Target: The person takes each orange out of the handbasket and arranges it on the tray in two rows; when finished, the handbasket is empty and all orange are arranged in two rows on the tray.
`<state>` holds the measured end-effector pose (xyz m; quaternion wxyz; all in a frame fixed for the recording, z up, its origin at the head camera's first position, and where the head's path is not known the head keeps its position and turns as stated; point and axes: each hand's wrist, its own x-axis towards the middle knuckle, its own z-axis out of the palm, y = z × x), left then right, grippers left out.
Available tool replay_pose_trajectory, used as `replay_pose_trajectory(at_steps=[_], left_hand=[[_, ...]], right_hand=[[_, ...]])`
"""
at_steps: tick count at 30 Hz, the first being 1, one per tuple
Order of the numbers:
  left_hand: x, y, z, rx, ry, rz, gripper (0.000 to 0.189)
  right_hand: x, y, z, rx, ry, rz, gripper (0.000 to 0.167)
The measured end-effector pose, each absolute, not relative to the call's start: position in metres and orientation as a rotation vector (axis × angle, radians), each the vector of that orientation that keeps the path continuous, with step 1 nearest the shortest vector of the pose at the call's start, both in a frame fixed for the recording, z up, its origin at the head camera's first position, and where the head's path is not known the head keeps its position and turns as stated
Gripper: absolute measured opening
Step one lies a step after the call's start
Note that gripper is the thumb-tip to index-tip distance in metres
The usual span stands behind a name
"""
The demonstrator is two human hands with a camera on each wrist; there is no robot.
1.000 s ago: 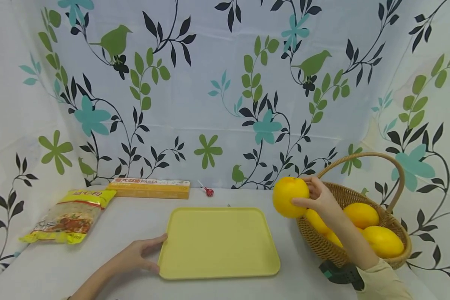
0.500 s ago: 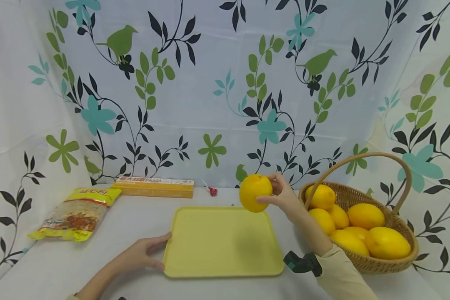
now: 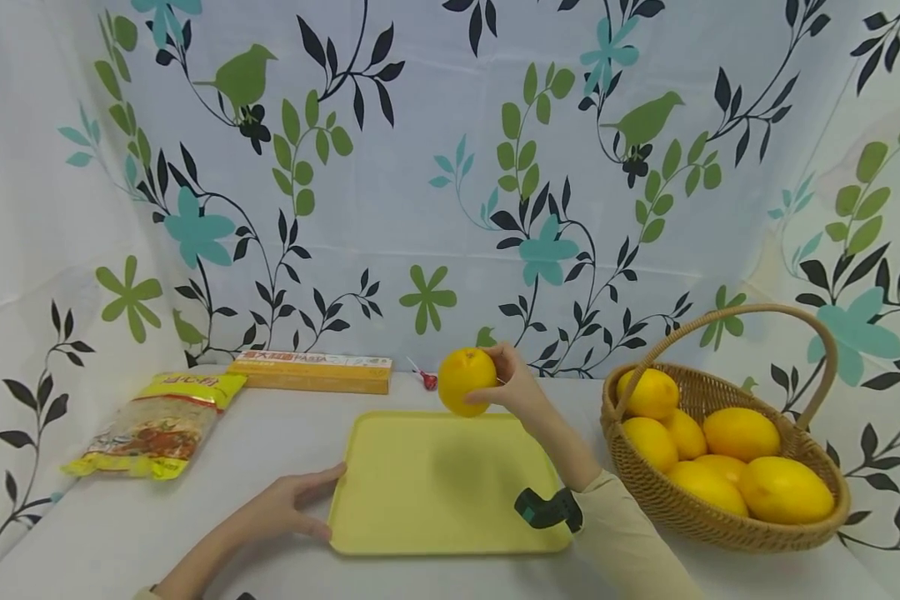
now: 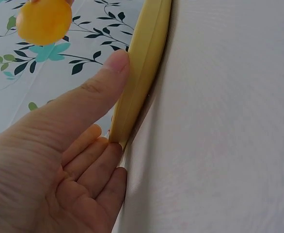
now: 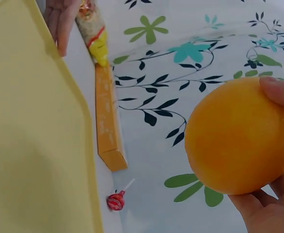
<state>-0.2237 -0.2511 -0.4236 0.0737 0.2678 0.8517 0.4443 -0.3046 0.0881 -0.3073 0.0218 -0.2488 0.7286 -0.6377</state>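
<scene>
A white fabric backdrop (image 3: 450, 100) printed with green birds, teal flowers and dark leaf sprays fills the rear. Below it spreads a white-covered table (image 3: 390, 579). At the right stands a brown woven wicker basket (image 3: 772, 536) with a tall arched handle, holding several smooth, rounded yellow-orange fruits (image 3: 786, 490). A flat, pale-yellow rectangular tray (image 3: 412, 508) with rounded corners and a raised rim lies left of the basket. Farther left, a yellow-edged clear plastic bag (image 3: 153, 425) bears a food picture and a line of characters on its yellow top, too small to read surely. Touching or just beside its upper corner, a long, narrow orange-and-white cardboard box (image 3: 307, 377) reads "PASTA", with blurred characters before it.

The left hand (image 3: 292, 504) has thumb and forefinger spread apart, touching the tray's left edge, gripping nothing. The right hand (image 3: 513, 385) is closed partway around a round, smooth orange-yellow fruit (image 3: 461, 383), raised near the tray's far edge, its shadow on the tray. In the right wrist view, the thumb presses one side while fingers support the underside; much of the fruit protrudes beyond the fingertips. A small red-wrapped lollipop (image 3: 429, 381) with a white stick lies beside the backdrop.
</scene>
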Motion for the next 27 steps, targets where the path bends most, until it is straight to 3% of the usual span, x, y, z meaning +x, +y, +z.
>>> replay_pose_trajectory(at_steps=[27], left_hand=[[-0.221, -0.256, -0.425, 0.871, 2.618, 1.290, 0.080]], right_hand=[[-0.327, 0.007, -0.355, -0.575, 2.279, -2.030, 0.055]])
